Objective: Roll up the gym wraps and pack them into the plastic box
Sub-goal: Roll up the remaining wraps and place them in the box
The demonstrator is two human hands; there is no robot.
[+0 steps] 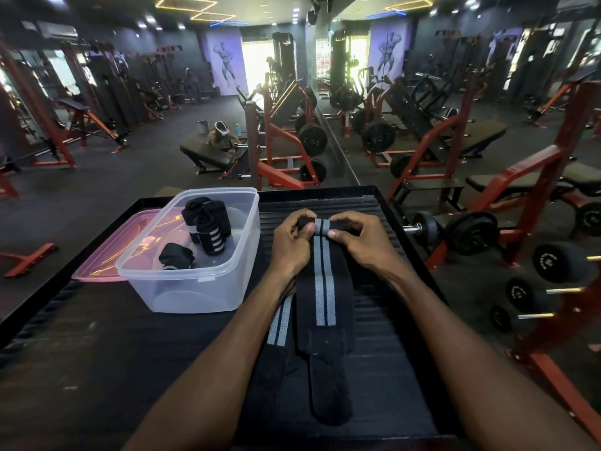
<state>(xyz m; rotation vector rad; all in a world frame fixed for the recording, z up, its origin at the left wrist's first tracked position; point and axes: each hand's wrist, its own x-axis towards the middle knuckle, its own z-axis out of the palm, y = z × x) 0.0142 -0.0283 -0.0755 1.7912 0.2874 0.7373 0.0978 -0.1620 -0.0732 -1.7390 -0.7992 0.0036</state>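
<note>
Both hands are on the job at the centre of the frame. The left hand (290, 240) and the right hand (356, 237) each have fingers curled over the far end of a black wrap with two grey stripes (323, 288), thumbs pressing on top, pinching a small roll that sits between them. The rest of this wrap runs flat down the middle of the frame towards the camera, lying on the dark ribbed table (383, 307). Just left of it, partly tucked under the left forearm, lies a second flat wrap (276, 340), also black with grey stripes, touching or overlapping the first one.

Over to the left of the hands stands the clear plastic box (182, 288), open on the table. Inside it sit rolled wraps (206, 227), two standing upright at the far side and one smaller bundle nearer the front. Behind the box on its left side, a pink lid (107, 258) lies flat. In the right of the frame, dumbbells (553, 262) rest on a red rack.
</note>
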